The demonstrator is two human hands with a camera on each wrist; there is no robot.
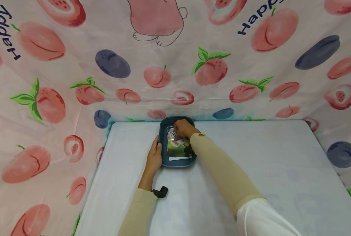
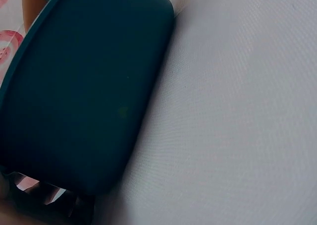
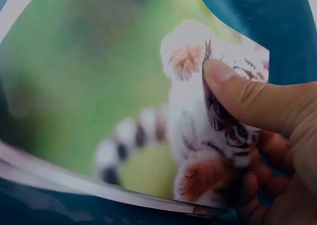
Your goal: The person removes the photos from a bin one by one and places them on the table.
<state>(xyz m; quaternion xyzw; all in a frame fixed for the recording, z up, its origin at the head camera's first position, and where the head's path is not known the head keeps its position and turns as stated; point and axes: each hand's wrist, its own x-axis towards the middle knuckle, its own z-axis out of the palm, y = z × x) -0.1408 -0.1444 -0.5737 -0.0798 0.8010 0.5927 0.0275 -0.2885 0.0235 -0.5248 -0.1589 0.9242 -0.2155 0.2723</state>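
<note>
Pinching a photo [image 3: 148, 111] is what the right hand [image 1: 183, 128] is up to: the wrist view shows the thumb [image 3: 242, 93] pressed on top of the print and the other fingers curled under it, right at the corner with the striped kitten. That corner is bent up off the tray [image 1: 163, 131], while the rest of the sheet lies inside it (there look to be more sheets under it, white edges peek out at the near end, but I can't count them).

The left hand [image 1: 154, 155] lies along the tray's left wall, fingers fairly straight against the outside, so it's bracing rather than gripping, as far as I can tell. Its wrist camera mostly shows the dark teal wall [image 2: 84, 86] and the pale table [image 2: 237, 116] next to it.

Progress-wise, I'd say this is early to middle: the print is gripped and partly lifted, but it hasn't cleared the tray yet, so getting it out is what's left.

Around the tray: a small black clip-like thing [image 1: 160, 191] sits on the table nearer the person, just beside the left forearm. A fruit-print cloth [image 1: 75, 82] hangs behind and to both sides of the tray. Nothing sits close enough to block the hand; the tray's own walls are the only thing in the photo's way.
</note>
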